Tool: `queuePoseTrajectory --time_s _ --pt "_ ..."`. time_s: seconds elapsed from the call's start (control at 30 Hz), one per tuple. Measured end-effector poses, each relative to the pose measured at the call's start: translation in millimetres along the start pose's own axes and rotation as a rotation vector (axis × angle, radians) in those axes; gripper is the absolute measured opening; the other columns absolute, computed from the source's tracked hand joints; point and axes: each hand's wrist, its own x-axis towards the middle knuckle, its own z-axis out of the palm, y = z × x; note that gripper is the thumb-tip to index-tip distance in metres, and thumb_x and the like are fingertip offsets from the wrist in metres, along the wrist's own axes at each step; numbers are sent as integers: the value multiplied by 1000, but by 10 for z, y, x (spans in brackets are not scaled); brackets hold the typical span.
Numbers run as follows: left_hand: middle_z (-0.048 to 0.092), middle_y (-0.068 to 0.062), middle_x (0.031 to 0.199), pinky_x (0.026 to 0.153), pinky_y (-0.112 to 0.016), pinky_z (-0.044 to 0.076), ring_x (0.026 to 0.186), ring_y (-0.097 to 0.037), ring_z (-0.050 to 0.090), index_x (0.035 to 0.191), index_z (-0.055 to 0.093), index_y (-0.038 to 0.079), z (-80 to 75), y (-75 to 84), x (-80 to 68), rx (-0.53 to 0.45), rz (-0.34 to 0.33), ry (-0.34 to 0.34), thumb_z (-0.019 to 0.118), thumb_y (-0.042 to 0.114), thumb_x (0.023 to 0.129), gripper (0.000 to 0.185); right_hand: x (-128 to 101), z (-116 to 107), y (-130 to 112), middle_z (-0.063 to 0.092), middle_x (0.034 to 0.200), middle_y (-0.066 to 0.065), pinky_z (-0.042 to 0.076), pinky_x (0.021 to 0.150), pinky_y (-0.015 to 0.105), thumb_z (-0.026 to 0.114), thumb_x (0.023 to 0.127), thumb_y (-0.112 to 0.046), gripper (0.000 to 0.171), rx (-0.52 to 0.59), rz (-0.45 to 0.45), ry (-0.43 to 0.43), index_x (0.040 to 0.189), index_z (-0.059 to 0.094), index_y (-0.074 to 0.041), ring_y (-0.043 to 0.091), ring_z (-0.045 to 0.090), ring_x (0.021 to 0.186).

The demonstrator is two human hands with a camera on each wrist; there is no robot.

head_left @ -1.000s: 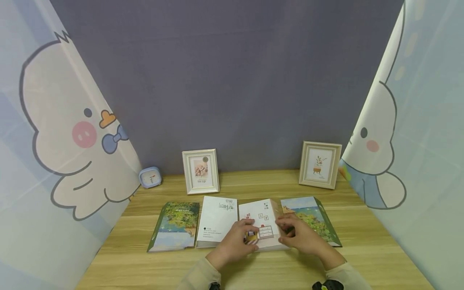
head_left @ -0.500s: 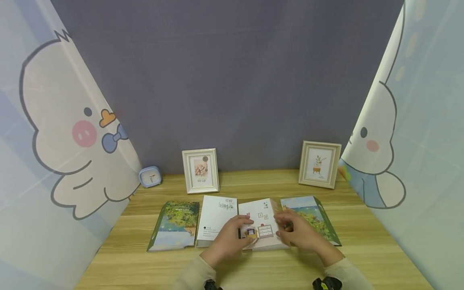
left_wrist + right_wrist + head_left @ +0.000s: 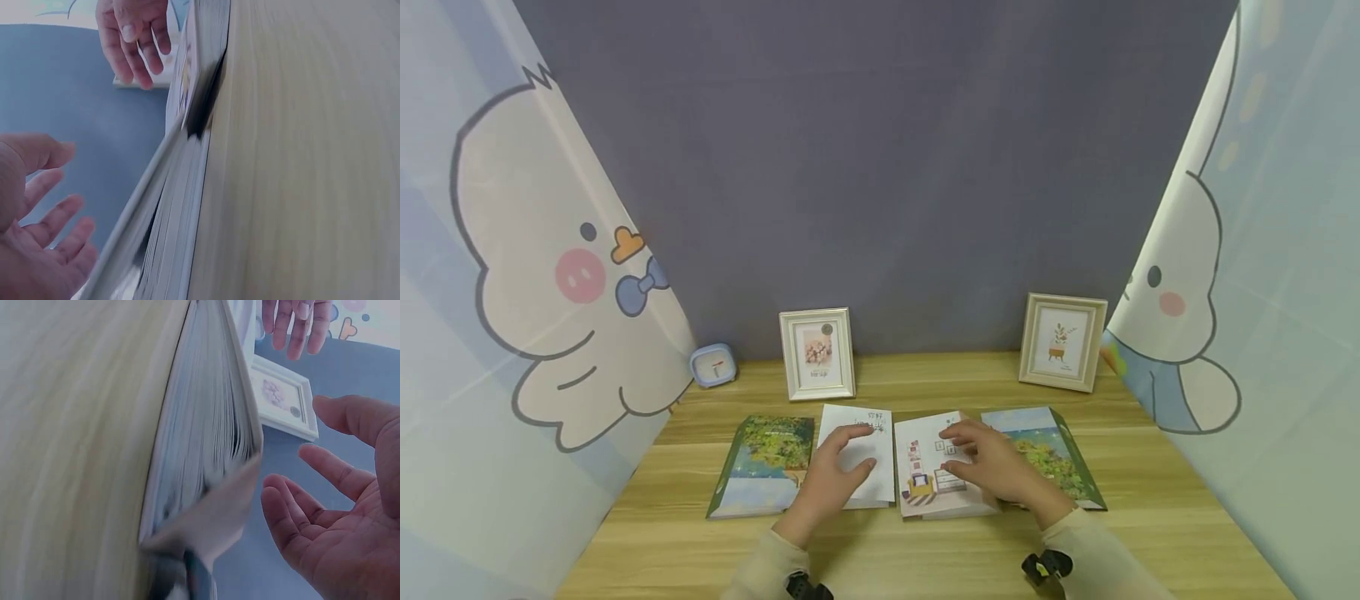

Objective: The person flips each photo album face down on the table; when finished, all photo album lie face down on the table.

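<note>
Over the white book with black lettering (image 3: 856, 492), my left hand (image 3: 829, 482) hovers with fingers spread and nothing in them. My right hand (image 3: 996, 467) is held above the white book with furniture drawings (image 3: 919, 467), fingers loosely bent and apart from the cover. In the left wrist view, a gap shows between my left hand (image 3: 44, 231) and the book edges (image 3: 172, 212). The right wrist view shows my right hand (image 3: 344, 506) beside the fanned page edges (image 3: 206, 412) of a book, not touching them.
Books with green painted covers lie at the left (image 3: 760, 467) and right (image 3: 1048, 454) ends of the row. Behind stand a flower picture frame (image 3: 817, 354), a plant picture frame (image 3: 1063, 342) and a small blue clock (image 3: 713, 365). A grey curtain (image 3: 880, 183) backs the wooden table (image 3: 925, 554).
My left hand has let go of the illustrated book and moved left over the lettered one. My right hand has come off that book's right edge and shifted slightly left above it.
</note>
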Motion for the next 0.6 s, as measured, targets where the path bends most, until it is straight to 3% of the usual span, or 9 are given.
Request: queuePoseTrajectory --time_s 0.3,0.4,0.6 --pt "55 -10 148 123 -56 31 145 -36 44 145 58 9 -291 -209 -37 -70 -44 150 78 5 95 55 187 197 -95 59 134 7 55 98 54 79 96 -21 47 -13 -8 5 141 64 -17 35 61 123" --pt "52 -15 150 120 -59 33 144 -40 43 147 56 8 -380 -291 -57 -87 -67 174 78 4 95 56 237 262 -151 59 136 8 55 97 54 80 95 -23 50 -19 16 2 142 62 -20 35 62 122" --pt "47 -22 152 114 -59 41 143 -45 42 149 53 9 -504 -411 -108 -135 -141 167 77 9 97 57 342 408 -221 56 138 15 54 99 54 80 95 -24 60 -8 24 -67 148 56 -14 37 60 126"
